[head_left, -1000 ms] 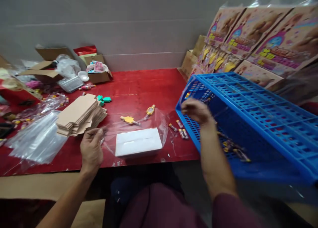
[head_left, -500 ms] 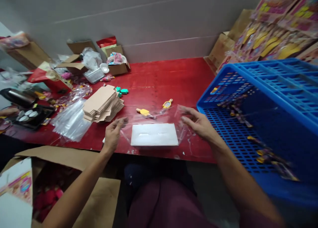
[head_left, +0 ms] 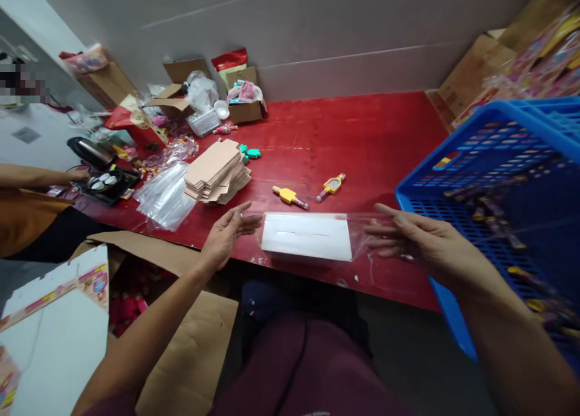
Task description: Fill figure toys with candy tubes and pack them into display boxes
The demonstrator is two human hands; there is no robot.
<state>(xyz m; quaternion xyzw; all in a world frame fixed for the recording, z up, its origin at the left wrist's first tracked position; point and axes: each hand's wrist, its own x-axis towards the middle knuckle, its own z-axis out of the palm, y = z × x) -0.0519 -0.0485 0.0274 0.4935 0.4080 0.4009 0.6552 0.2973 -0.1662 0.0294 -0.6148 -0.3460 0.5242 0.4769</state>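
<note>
A white box (head_left: 307,237) sits at the front edge of the red table (head_left: 362,132), with clear plastic film (head_left: 362,231) around it and sticking out past its right end. Just left of the box is my left hand (head_left: 229,231), its fingers stretched out near the film's edge. On the other side, my right hand (head_left: 410,237) has its fingers spread over the film's loose right end; whether they touch it is hard to see. Behind the box lie a yellow toy wand (head_left: 287,195) and a second yellow piece with a round window (head_left: 333,185).
Folded brown cardboard (head_left: 215,171) is stacked left of the box, beside clear plastic bags (head_left: 165,195). A blue crate (head_left: 453,156) holding small toys stands at right. An open carton (head_left: 181,355) is below the table's edge. Another person's arm (head_left: 40,176) reaches in from the left.
Both hands have opened and moved outward from the box; earlier their fingers pinched the film. The view has turned left, bringing another person's arm and torso into sight.
</note>
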